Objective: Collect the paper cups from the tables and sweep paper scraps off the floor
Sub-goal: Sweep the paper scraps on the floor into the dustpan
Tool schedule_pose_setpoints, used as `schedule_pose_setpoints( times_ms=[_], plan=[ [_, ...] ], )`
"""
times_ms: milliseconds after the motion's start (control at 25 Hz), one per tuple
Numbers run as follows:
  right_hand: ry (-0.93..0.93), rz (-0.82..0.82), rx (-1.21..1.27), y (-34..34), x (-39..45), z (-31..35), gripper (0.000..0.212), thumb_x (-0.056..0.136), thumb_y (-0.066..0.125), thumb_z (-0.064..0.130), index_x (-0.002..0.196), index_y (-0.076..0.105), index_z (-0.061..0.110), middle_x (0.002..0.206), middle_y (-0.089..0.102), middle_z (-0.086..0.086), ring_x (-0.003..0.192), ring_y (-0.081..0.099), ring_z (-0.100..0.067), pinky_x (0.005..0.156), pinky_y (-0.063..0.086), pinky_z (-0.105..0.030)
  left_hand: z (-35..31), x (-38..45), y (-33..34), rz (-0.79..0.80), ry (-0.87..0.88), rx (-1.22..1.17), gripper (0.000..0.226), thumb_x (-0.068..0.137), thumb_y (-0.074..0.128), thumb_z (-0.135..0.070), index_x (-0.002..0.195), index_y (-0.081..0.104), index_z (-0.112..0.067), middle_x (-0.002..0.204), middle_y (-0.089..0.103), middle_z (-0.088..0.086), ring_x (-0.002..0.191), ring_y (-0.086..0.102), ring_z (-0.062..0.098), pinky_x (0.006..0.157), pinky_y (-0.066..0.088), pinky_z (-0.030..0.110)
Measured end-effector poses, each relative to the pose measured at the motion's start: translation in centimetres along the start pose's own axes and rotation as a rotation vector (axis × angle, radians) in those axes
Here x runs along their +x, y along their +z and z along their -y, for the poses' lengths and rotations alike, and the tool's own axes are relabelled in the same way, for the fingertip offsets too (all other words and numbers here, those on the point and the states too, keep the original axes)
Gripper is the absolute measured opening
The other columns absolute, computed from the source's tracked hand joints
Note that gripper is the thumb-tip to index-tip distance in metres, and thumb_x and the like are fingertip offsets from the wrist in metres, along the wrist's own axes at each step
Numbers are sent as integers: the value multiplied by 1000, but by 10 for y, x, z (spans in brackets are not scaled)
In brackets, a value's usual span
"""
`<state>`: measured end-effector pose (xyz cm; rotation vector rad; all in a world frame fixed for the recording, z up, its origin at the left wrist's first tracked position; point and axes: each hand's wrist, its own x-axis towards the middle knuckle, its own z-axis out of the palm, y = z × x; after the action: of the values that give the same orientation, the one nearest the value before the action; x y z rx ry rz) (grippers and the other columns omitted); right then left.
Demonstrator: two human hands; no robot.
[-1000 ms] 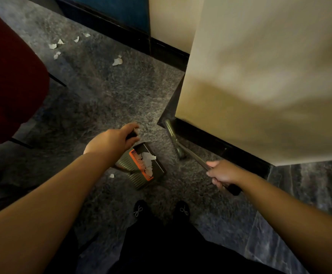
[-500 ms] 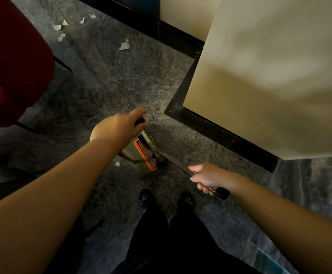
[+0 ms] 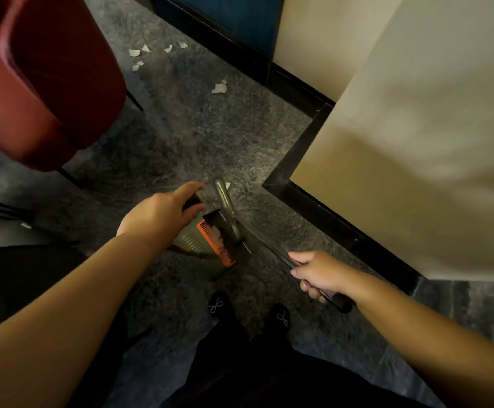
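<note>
The left hand [image 3: 163, 213] grasps the dustpan's [image 3: 210, 245] handle; the right hand's [image 3: 317, 273] fingers [image 3: 304, 285] clench the broom [image 3: 225, 207] shaft. Best keep the pan's lip flat on the floor [image 3: 204, 136] and draw short strokes into it. Paper scraps [image 3: 219, 88] lie far left, near the red chair [image 3: 48, 83]; the wall corner [image 3: 272, 184] crowds the right, with open floor between.
</note>
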<state>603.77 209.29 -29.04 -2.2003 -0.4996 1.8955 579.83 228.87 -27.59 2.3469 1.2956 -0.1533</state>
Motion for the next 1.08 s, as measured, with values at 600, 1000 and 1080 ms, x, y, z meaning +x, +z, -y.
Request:
schedule_pose_setpoints(
  times_ms=[600,1000,1080],
  plan=[
    [-103,85,-339,74,41,110,57,98,46,7,151,27,19,67,51,-4,28,41,-6,33,32,-14,104,-120,-16,-138,-305,-33,48,96,43,-52,141,33,-41,92,66,-2,67,54,10,56,43,23],
    [-34,192,-529,83,104,152,57,100,42,7,152,21,16,61,47,-8,39,40,-10,35,33,-19,134,-95,5,-181,-427,53,54,95,40,-56,146,31,-39,95,67,-1,78,66,19,55,44,26],
    [-2,225,-550,90,108,152,56,101,40,10,152,20,19,60,46,-6,34,40,-8,34,31,-16,142,-93,2,-186,-441,48,55,94,41,-56,146,32,-39,94,67,0,77,66,19,53,41,25]
  ],
)
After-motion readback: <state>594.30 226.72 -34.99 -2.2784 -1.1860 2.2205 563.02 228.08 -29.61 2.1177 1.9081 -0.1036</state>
